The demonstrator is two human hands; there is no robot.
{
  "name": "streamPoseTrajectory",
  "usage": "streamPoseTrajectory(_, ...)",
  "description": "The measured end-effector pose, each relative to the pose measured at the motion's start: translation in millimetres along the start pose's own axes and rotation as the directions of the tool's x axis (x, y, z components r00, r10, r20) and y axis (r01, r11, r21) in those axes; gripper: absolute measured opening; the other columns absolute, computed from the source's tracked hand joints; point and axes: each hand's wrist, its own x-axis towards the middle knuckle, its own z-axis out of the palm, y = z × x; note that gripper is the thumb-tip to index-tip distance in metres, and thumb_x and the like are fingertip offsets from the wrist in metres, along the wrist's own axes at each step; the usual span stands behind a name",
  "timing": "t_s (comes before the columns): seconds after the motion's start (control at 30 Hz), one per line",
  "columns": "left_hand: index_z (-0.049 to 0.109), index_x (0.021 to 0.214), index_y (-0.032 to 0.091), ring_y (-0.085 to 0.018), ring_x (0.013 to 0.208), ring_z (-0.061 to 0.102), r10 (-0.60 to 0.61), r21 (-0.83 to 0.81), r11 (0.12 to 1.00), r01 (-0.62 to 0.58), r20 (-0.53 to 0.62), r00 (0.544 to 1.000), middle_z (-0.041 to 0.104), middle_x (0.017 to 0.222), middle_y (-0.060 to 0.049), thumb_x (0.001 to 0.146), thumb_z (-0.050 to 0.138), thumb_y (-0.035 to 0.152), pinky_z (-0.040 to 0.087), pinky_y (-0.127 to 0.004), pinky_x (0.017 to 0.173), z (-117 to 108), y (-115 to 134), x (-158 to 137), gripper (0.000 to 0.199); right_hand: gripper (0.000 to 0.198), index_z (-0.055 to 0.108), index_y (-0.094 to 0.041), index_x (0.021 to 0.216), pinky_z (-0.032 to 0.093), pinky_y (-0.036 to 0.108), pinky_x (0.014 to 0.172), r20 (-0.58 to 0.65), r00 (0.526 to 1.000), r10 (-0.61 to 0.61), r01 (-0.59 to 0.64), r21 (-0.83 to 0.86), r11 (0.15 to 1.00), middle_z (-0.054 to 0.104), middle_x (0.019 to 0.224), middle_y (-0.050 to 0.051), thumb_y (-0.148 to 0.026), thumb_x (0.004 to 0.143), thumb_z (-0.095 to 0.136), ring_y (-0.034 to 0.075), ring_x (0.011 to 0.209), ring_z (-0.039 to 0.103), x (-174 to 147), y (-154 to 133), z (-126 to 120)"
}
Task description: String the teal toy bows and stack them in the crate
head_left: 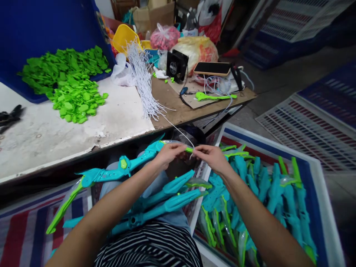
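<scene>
A teal plastic toy bow (111, 174) with bright green tips lies slantwise over my lap. My left hand (170, 154) is closed around its far green tip. Close beside it, my right hand (213, 157) pinches a thin white elastic cord (180, 131) at that tip. The cord runs back up to a bundle of white cords (143, 81) on the table edge. How the cord meets the tip is partly hidden by my fingers. More teal toy bow parts (169, 204) rest across my legs, under my forearms.
At right stands a crate (314, 174) full of teal and green toy bows (264, 189). On the table (125, 111) are a heap of green plastic pieces (79, 96), a blue bin (55, 22), a small black fan (177, 66), a phone (212, 68) and a green plastic part (214, 96).
</scene>
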Motion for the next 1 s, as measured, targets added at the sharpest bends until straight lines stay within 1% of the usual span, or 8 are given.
streamPoseTrajectory(0.07,0.066,0.069,0.011,-0.007,0.049,0.051,-0.148,0.025,0.989,0.148,-0.025,0.989,0.06,0.057,0.0,0.08,0.064,0.02,0.036,-0.019,0.049,-0.7,-14.9,8.0,0.015,0.032,0.068,-0.017,0.069,0.043,0.027,0.055,-0.177,0.981,-0.076,0.068,-0.054,0.996,0.066,0.062,0.003,-0.048,0.062,0.072,0.014,0.056,0.056,-8.3,13.9,-12.9)
streamPoseTrajectory(0.13,0.064,0.067,0.01,-0.007,0.047,0.052,-0.255,0.032,0.966,0.256,-0.02,0.967,0.06,0.056,-0.001,0.082,0.06,0.014,0.038,-0.02,0.049,0.1,-29.4,15.9,0.017,0.034,0.068,-0.017,0.072,0.046,0.029,0.059,-0.271,0.956,-0.116,0.09,-0.109,0.99,0.067,0.066,0.004,-0.05,0.064,0.07,0.016,0.06,0.059,-14.3,28.5,-20.3)
streamPoseTrajectory(0.23,0.064,0.071,0.009,-0.008,0.047,0.054,-0.305,0.007,0.952,0.305,0.027,0.952,0.06,0.059,-0.002,0.085,0.056,0.012,0.042,-0.021,0.05,6.9,-42.4,25.9,0.016,0.038,0.069,-0.017,0.075,0.048,0.031,0.062,-0.342,0.928,-0.15,0.095,-0.173,0.98,0.068,0.069,0.005,-0.054,0.068,0.065,0.018,0.063,0.06,-16.2,44.8,-20.3)
streamPoseTrajectory(0.33,0.065,0.081,0.008,-0.008,0.049,0.055,-0.313,-0.02,0.949,0.315,0.063,0.948,0.06,0.062,-0.002,0.087,0.053,0.01,0.044,-0.021,0.051,16.4,-44.0,33.5,0.014,0.04,0.07,-0.017,0.077,0.047,0.031,0.062,-0.391,0.902,-0.184,0.1,-0.226,0.969,0.069,0.071,0.005,-0.055,0.069,0.063,0.018,0.064,0.059,-12.1,51.4,-15.8)
streamPoseTrajectory(0.43,0.064,0.089,0.009,-0.008,0.049,0.056,-0.327,-0.064,0.94,0.334,0.106,0.939,0.061,0.063,-0.001,0.088,0.05,0.009,0.043,-0.019,0.049,22.1,-42.2,39.7,0.014,0.039,0.07,-0.017,0.079,0.047,0.031,0.064,-0.394,0.902,-0.176,0.091,-0.226,0.97,0.069,0.072,0.005,-0.054,0.069,0.063,0.018,0.064,0.059,-8.6,53.4,-14.4)
streamPoseTrajectory(0.77,0.062,0.091,0.009,-0.008,0.051,0.057,-0.356,-0.119,0.918,0.378,0.171,0.919,0.061,0.064,-0.002,0.089,0.046,0.006,0.043,-0.018,0.049,24.1,-50.9,50.0,0.017,0.034,0.069,-0.018,0.079,0.049,0.033,0.068,-0.388,0.913,-0.124,0.069,-0.153,0.986,0.07,0.073,0.005,-0.051,0.07,0.064,0.02,0.068,0.063,-7.2,63.8,-18.5)
streamPoseTrajectory(0.9,0.062,0.086,0.01,-0.009,0.053,0.06,-0.333,-0.129,0.918,0.375,0.262,0.906,0.065,0.068,-0.004,0.086,0.048,0.004,0.046,-0.02,0.052,27.9,-55.9,53.8,0.015,0.029,0.068,-0.019,0.077,0.048,0.032,0.063,-0.361,0.898,-0.253,0.138,-0.316,0.939,0.068,0.075,0.005,-0.046,0.075,0.06,0.018,0.066,0.06,-5.2,68.0,-16.8)
streamPoseTrajectory(1.0,0.062,0.079,0.009,-0.009,0.056,0.062,-0.295,-0.108,0.935,0.337,0.287,0.912,0.066,0.066,-0.004,0.082,0.058,0.005,0.049,-0.02,0.056,35.0,-59.3,56.7,0.007,0.025,0.067,-0.02,0.077,0.05,0.035,0.069,-0.268,0.869,-0.415,0.254,-0.477,0.841,0.067,0.088,0.008,-0.042,0.08,0.057,0.021,0.08,0.062,-3.9,71.0,-15.2)
